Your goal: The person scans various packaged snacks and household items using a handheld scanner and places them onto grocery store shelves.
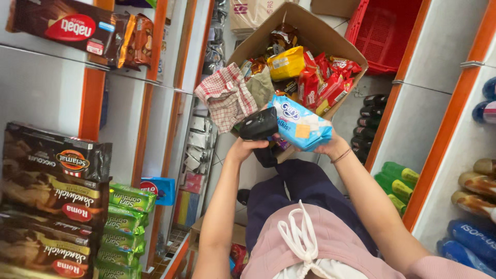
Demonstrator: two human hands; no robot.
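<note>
The left hand [247, 147] was closed around a black, blocky handheld device [258, 124], fingers wrapped about its lower end so that only the knuckles and wrist showed; the device's head pointed toward the packet beside it. The right hand [325, 147] held a light-blue plastic snack packet with a picture of a yellow cracker on its face [299, 123] — the fingers were curled under and behind the packet, mostly hidden by it, and a thin bracelet [342, 155] circled the wrist. How tightly those fingers pressed could not be seen. Device and packet were touching or very nearly so, raised together in front of the person, over the near edge of an open brown cardboard box [310, 31] on the floor.

The packet was glossy, pillow-shaped and slightly crumpled, tilted with one sealed end toward the box. Part of its lower edge was covered by the right thumb.

Inside the box lay a jumble of red snack wrappers [323, 82], a yellow packet [287, 63] and a red-and-white checked cloth [226, 95] draped over the left rim; what sat beneath them was hard to make out. A red plastic basket [380, 31] stood beyond the box, cut off by the top edge. Left-hand shelves carried dark brown biscuit packs [51, 175] and green wafer packs [126, 217]; the right-hand shelves held coloured drink bottles [395, 178], partly cut off at the frame's side.
</note>
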